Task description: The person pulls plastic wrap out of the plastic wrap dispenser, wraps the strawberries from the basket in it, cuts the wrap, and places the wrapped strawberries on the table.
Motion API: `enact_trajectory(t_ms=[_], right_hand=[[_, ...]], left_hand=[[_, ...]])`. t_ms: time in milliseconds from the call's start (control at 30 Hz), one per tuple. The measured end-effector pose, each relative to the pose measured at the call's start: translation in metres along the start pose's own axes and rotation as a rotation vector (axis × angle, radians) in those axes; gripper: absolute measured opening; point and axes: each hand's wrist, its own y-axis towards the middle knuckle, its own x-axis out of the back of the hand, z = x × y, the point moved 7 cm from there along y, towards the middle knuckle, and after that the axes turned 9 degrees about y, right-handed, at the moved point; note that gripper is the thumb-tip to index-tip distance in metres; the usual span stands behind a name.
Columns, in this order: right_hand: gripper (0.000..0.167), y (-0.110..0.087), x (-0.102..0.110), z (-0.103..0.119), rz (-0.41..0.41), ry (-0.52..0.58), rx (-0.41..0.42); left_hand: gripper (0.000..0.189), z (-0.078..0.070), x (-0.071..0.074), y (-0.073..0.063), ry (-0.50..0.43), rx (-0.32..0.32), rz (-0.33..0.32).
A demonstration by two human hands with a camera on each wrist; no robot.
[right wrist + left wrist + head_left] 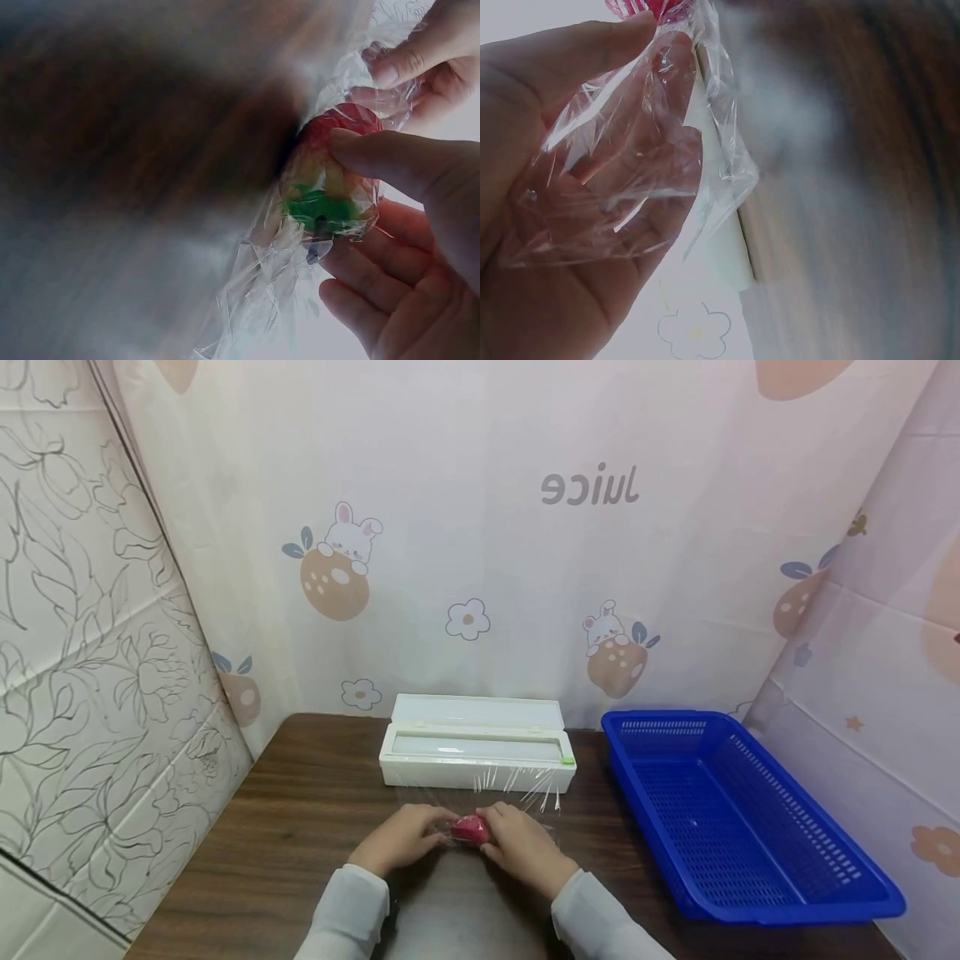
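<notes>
A red fruit (470, 829) with a yellowish end, a green leafy top and a dark stem, perhaps a strawberry, sits in clear cling film (645, 195). My right hand (522, 843) holds it between the thumb and fingers, as the right wrist view shows. At its red end, my left hand (405, 837) pinches the gathered film between thumb and forefinger, and loose film drapes over the palm. In the right wrist view more crumpled film (262, 300) trails past the stem end. Behind both hands stands a white cling film dispenser (476, 774), its lid raised.
A blue plastic basket (652, 852) stands to the right on the dark wooden table (277, 827). Film edges (536, 783) hang at the dispenser's front. A printed curtain (480, 560) rises behind the table, with patterned sheets on both sides.
</notes>
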Motion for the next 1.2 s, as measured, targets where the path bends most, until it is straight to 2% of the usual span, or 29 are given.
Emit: enact_trajectory(t_ms=[267,467,567,767,900,1033,1133,1200], right_hand=[[0.038,0.01,0.001,-0.007,0.066,0.131,-0.04],[0.032,0.018,0.001,-0.012,0.099,0.184,-0.054],[0.032,0.02,0.001,-0.014,0.1,0.208,-0.057],[0.033,0.023,0.0,-0.019,0.105,0.206,-0.082],[0.032,0.025,-0.001,-0.022,0.115,0.191,-0.097],[0.033,0.027,0.0,-0.024,0.128,0.169,-0.093],[0.034,0.029,0.0,-0.025,0.139,0.15,-0.092],[0.035,0.03,-0.001,-0.026,0.147,0.143,-0.096]], left_hand=[[0.024,0.012,0.007,-0.005,-0.024,0.025,-0.04],[0.026,0.02,0.02,-0.011,-0.027,0.028,-0.097],[0.027,0.027,0.026,-0.016,-0.043,0.055,-0.114],[0.026,0.047,0.035,-0.028,-0.085,0.155,-0.134],[0.027,0.053,0.041,-0.032,-0.087,0.197,-0.167],[0.03,0.043,0.048,-0.031,-0.019,0.169,-0.25],[0.031,0.022,0.051,-0.024,0.043,0.09,-0.333],[0.029,0.006,0.049,-0.017,0.072,0.032,-0.361]])
